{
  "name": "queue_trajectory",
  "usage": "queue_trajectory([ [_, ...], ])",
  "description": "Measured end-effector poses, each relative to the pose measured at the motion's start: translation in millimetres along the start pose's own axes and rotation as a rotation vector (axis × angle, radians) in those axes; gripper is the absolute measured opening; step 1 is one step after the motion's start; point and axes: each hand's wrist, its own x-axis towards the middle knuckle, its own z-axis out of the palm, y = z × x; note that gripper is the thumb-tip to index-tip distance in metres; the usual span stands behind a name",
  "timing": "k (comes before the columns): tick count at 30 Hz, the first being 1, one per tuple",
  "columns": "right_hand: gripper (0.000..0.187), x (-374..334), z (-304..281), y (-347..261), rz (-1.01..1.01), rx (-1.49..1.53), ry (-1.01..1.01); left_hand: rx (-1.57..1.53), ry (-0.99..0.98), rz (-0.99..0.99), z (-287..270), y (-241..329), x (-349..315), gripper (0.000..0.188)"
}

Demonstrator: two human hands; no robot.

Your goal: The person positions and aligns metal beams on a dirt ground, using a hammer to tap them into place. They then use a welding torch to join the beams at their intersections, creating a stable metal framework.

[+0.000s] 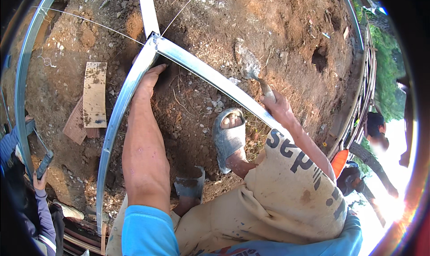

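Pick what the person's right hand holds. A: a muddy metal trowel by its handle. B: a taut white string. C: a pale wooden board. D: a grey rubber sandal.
A: the right hand grips the handle of the muddy metal trowel, whose blade points up over the soil.

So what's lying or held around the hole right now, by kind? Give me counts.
Metal rails meeting at the corner: 3
Trowel: 1, in the right hand
Board on the dirt: 1
Grooved tile under it: 1
Sandals: 2
Total: 8
The left hand rests on a rail.
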Motion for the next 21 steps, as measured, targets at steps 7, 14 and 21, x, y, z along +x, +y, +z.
queue_trajectory([
  [7,0.051,-30,-28,-34,-0.094,-0.041,0.119,0.135,0.062,0.005,2,-16,16,0.054],
  [14,0.046,-39,-56,-97,-0.626,-0.309,0.354,0.395,0.219,-0.124,16,16,-45,0.099],
  [21,0.049,-35,-103,-171,-0.589,-0.163,0.171,0.596,-0.385,0.502,-46,72,-191,0.037],
])
